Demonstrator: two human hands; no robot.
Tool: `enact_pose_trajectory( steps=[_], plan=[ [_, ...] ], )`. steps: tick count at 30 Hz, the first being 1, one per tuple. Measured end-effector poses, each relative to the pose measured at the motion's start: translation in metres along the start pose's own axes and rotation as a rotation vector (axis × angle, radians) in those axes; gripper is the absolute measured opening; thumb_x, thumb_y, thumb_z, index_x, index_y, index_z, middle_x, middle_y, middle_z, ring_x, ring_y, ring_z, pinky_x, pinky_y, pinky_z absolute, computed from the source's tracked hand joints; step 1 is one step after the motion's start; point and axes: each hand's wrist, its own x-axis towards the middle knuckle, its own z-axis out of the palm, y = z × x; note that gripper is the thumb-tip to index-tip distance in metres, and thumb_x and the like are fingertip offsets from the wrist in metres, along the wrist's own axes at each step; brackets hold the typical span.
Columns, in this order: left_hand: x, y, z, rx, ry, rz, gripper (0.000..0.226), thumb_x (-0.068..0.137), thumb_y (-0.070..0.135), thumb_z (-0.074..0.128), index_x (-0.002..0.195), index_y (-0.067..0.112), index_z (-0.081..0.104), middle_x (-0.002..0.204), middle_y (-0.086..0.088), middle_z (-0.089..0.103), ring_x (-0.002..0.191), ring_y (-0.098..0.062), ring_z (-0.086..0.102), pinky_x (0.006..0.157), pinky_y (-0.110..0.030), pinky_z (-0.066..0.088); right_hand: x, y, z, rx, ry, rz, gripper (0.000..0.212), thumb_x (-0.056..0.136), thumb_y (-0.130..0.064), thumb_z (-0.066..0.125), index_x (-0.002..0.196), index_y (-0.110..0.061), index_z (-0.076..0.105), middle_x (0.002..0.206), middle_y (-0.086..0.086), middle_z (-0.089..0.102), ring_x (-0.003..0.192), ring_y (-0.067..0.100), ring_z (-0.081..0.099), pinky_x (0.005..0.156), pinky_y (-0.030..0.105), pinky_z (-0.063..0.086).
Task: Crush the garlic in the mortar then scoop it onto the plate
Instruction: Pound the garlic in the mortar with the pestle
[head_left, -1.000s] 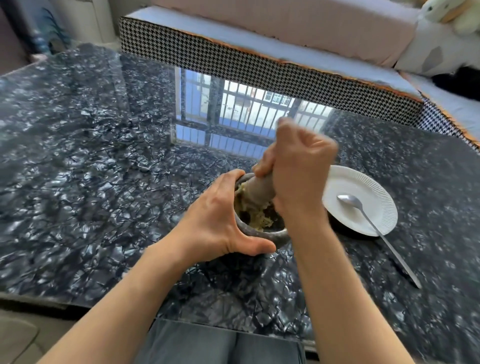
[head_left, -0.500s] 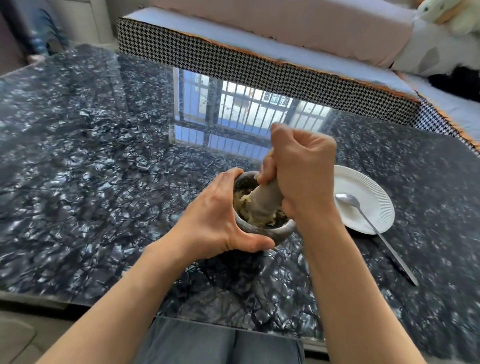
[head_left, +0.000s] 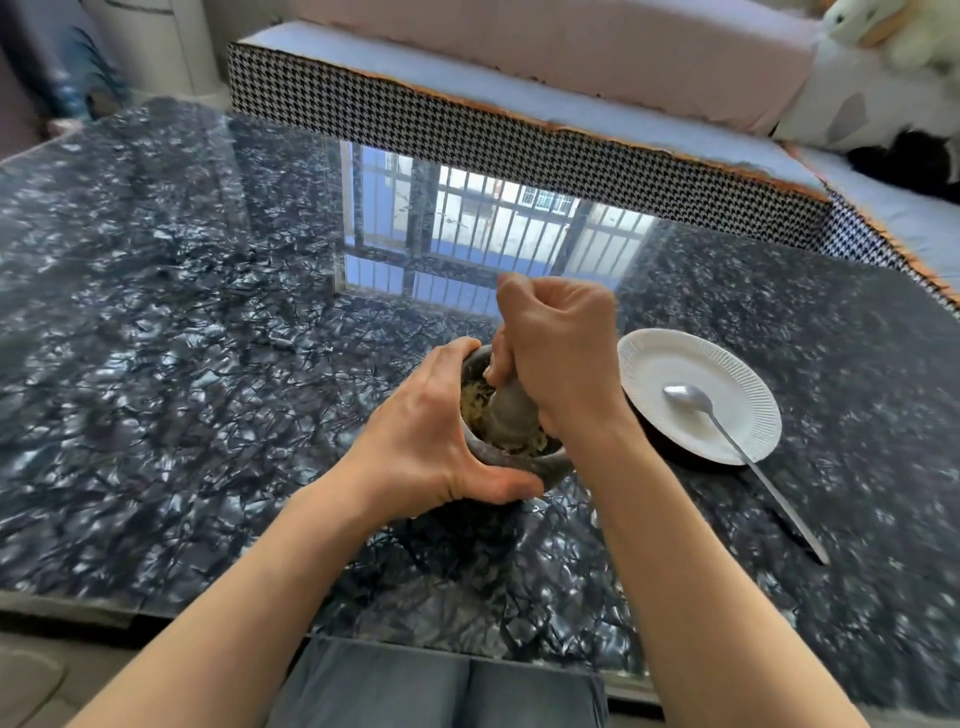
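Gripping the pestle (head_left: 511, 410) in a closed fist, the right hand (head_left: 563, 358) sits directly over the mortar (head_left: 550, 467), fingers wrapped fully round the upper shaft so that only the thick grey lower end shows below the knuckles. That end is down inside the bowl, tilted slightly, its tip pressed into the garlic (head_left: 475, 408), which lies as a pale yellowish mash along the inner wall on the side toward the left hand and under the pestle's head.

The left hand (head_left: 431, 441) cups the mortar from its own side: the fingers curl over the far rim, the thumb lies along the near wall, and the palm is against the stone. The mortar stands on the dark, glossy marbled table (head_left: 182, 364), between the two hands.

Just beyond the right hand, on its outer side, rests a white paper plate (head_left: 670, 358) with a ribbed rim. A metal spoon (head_left: 727, 431) lies with its bowl face up on the plate and its long handle running off the rim toward the person, the end resting on the table. No garlic shows on the plate.

Past both hands the tabletop reflects a barred window. A houndstooth-edged cushion (head_left: 519, 140) borders the far side of the table.
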Motion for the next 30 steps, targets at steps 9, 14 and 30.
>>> enact_pose_trajectory(
  steps=[9,14,30],
  plan=[
    [-0.001,0.001,0.0,0.008,0.011,-0.003,0.126,0.034,0.068,0.069,0.14,0.017,0.024,0.132,0.005,0.042,0.118,-0.014,0.045,0.1,-0.036,0.039,0.001,0.003,0.006,0.049,0.052,-0.029,0.054,0.091,-0.012,0.053,0.037,-0.009,0.045,0.035,0.015,0.048,0.028,0.021,0.04,0.04,0.016,0.037],
    [0.0,0.001,0.001,0.005,0.018,0.01,0.123,0.04,0.055,0.085,0.14,0.017,0.024,0.13,0.007,0.042,0.116,-0.012,0.046,0.101,-0.032,0.038,0.002,-0.006,-0.007,0.162,0.121,-0.086,0.052,0.09,-0.007,0.052,0.038,-0.011,0.047,0.032,0.004,0.046,0.029,0.022,0.043,0.041,0.024,0.042],
    [-0.001,0.005,0.009,0.021,0.08,0.029,0.123,0.041,0.049,0.086,0.141,0.014,0.024,0.14,0.002,0.038,0.128,-0.011,0.036,0.104,-0.022,0.028,0.005,0.001,-0.011,0.156,0.167,0.005,0.055,0.09,-0.011,0.053,0.036,-0.015,0.046,0.032,0.003,0.046,0.031,0.021,0.044,0.044,0.024,0.043]
  ],
)
